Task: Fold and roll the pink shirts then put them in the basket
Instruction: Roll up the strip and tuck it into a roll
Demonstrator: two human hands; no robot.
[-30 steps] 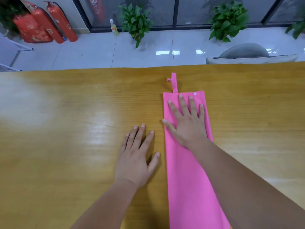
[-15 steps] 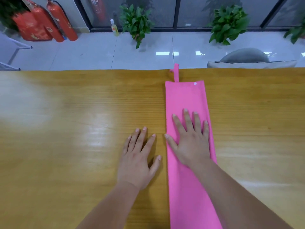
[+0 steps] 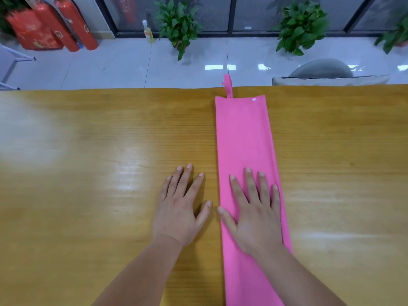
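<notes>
1 pink shirt (image 3: 242, 133), 2 hands (image 3: 178, 208) (image 3: 256, 219), 1 table (image 3: 88, 173) — 3 plants (image 3: 176, 27) (image 3: 300, 27) (image 3: 395, 34), 2 fire exts (image 3: 55, 27) (image 3: 77, 25), 1 btl (image 3: 148, 29).

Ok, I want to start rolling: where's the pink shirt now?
Head view: pink shirt lies right of centre on the table, a long strip under the right hand.

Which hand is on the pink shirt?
The right hand, flat on the pink shirt; the left hand rests beside it on the wooden table.

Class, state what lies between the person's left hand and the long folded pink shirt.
Head view: only a narrow strip of bare wooden table separates left hand from pink shirt.
</notes>
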